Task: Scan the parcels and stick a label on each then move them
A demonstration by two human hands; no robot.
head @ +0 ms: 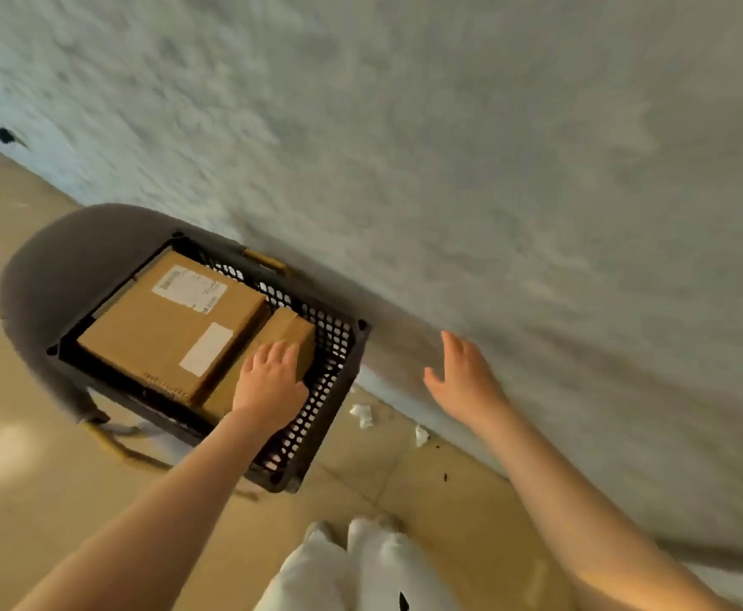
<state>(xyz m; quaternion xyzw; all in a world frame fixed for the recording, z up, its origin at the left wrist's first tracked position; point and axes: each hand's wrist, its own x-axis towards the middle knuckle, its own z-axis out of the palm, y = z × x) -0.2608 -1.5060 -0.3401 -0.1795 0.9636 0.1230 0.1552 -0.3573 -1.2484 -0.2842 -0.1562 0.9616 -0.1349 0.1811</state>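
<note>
A black perforated basket (334, 346) rests on a grey chair (65, 266) against the wall. Inside lies a large brown parcel (158, 328) bearing two white labels. Beside it, on the right, sits a smaller brown parcel (288, 332). My left hand (270, 385) lies flat on top of the smaller parcel, fingers spread over its near end. Whether the fingers curl around it cannot be told. My right hand (462, 372) hovers open in the air to the right of the basket, near the wall, holding nothing.
A rough grey-white wall (449, 147) fills the upper right. The beige tiled floor (30, 478) spreads below, with scraps of white paper (363, 414) near the wall's foot. My legs in white trousers (361, 566) stand at the bottom.
</note>
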